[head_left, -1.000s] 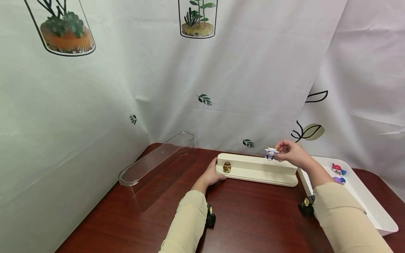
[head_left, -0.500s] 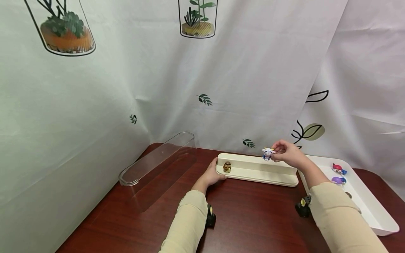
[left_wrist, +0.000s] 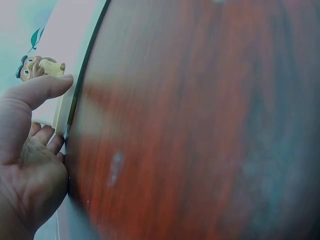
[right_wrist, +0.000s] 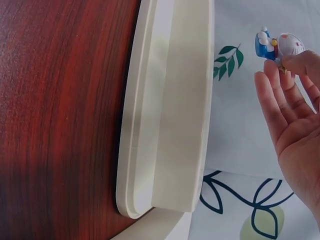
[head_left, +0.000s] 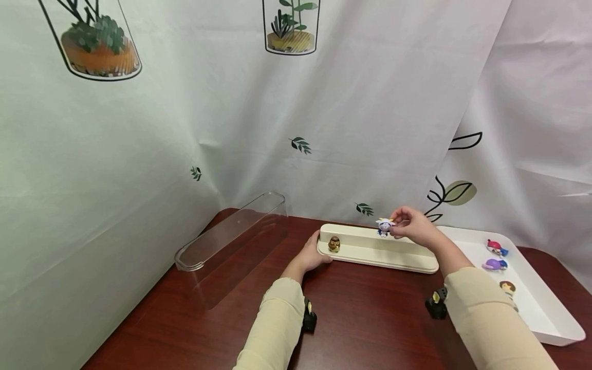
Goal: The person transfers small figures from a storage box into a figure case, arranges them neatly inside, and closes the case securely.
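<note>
A cream two-step display stand [head_left: 384,259] lies lengthwise near the back of the table. My left hand [head_left: 311,255] holds its left end; in the left wrist view the thumb [left_wrist: 50,89] lies over the front edge and the other fingers curl against the end. An owl figurine [head_left: 334,244] stands upright on the lower step beside that hand. Above the stand's right half, my right hand [head_left: 414,226] pinches a small white-and-blue figurine [head_left: 384,226] with yellow horns between thumb and fingertips. The right wrist view shows this figurine [right_wrist: 280,45] raised off the stand, against the backdrop.
A white tray [head_left: 550,316] at the right holds a red-and-blue figurine [head_left: 496,247], a purple-and-blue one [head_left: 495,264] and a brown-haired one [head_left: 507,288]. At the left sits a long clear plastic cover [head_left: 231,241]. A printed curtain [head_left: 370,113] hangs behind the table.
My right hand has moved a little left over the stand with the horned figurine, uncovering the brown-haired figurine in the tray. My left hand keeps its hold on the stand's end.
</note>
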### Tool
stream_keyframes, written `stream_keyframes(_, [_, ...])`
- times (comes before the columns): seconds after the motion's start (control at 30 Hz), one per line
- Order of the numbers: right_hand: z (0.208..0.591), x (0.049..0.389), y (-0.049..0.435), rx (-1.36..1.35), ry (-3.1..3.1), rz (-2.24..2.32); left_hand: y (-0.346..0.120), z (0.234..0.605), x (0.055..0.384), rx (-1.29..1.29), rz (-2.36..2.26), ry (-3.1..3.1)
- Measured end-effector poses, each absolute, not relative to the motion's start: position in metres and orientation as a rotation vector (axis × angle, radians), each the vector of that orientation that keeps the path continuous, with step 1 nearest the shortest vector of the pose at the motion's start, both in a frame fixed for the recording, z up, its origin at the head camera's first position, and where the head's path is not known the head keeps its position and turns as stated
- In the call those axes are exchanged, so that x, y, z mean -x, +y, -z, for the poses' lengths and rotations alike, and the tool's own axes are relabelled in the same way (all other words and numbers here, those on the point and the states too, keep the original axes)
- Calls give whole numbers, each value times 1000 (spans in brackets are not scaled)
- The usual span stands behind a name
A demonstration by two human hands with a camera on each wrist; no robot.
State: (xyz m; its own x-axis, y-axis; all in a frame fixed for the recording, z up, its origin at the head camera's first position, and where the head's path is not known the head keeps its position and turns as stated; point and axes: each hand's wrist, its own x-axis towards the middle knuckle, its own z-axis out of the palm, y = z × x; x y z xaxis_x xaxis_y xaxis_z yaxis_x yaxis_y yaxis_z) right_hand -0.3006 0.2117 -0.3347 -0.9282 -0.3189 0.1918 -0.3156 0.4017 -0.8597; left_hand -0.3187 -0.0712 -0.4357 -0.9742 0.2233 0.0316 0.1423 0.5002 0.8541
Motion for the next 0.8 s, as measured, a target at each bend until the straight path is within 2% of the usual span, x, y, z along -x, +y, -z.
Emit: stream_keyframes(0.8, [344,302,201,621,2727,1482,-70,437,319,-319,-1456,2670])
